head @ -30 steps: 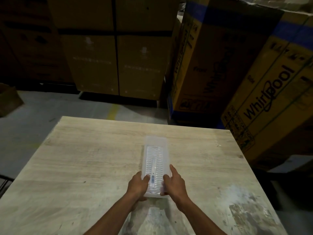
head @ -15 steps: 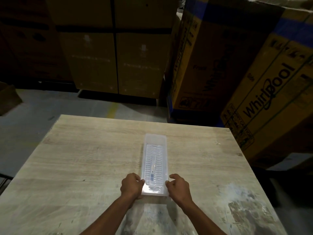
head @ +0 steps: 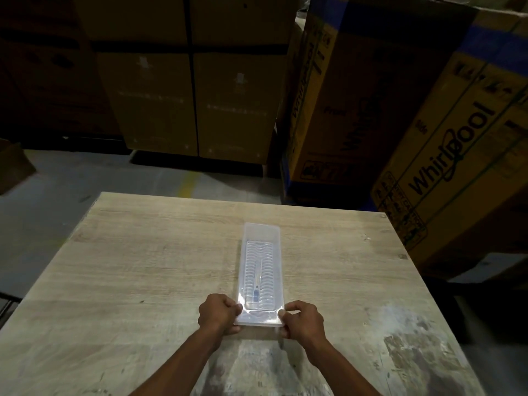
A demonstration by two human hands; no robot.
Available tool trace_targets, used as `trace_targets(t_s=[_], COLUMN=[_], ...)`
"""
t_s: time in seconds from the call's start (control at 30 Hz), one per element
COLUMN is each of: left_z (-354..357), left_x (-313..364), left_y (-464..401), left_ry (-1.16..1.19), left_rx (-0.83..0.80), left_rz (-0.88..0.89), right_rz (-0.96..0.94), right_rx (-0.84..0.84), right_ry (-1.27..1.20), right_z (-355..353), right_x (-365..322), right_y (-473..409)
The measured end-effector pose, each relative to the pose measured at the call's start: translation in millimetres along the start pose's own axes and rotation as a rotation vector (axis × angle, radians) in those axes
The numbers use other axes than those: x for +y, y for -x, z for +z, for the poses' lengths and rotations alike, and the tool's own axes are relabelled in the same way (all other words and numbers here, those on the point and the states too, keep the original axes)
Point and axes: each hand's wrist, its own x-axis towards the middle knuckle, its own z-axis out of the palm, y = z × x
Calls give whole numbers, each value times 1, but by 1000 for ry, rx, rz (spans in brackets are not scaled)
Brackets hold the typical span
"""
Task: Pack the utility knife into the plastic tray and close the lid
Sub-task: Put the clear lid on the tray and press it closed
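A long clear plastic tray (head: 261, 232) lies lengthwise on the wooden table (head: 143, 267), its ribbed transparent lid (head: 267, 270) lying flat on top. Through the lid I see the slim utility knife (head: 258, 284), pale with a blue part at its near end. My left hand (head: 218, 312) pinches the tray's near left corner, fingers curled. My right hand (head: 303, 318) pinches the near right corner the same way. Both thumbs press on the rim of the lid.
Large yellow and blue Whirlpool cartons (head: 428, 124) stand close behind the table's right side. Brown cartons (head: 194, 95) are stacked further back on the grey floor (head: 43, 195). The table's near right part is stained white (head: 400, 338).
Both hands slid back from on top of the lid to the tray's near corners and now grip it there. The tray itself has barely shifted.
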Motion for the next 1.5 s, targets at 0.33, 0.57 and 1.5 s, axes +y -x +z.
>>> trace_targets(t_s=[0.33,0.57,1.5], left_z=[2,3,-5], left_x=[-4,-5,64], left_y=[-3,-6,-62], left_ry=[31,24,-1148], left_rx=[-5,5,-87], left_rz=[-28,-17,794], right_rz=[30,87,-506], right_rx=[15,-19,-282], right_ry=[-40,-69,826], right_z=[4,4,-11], right_x=[1,3,-52], right_y=[0,-5,-50])
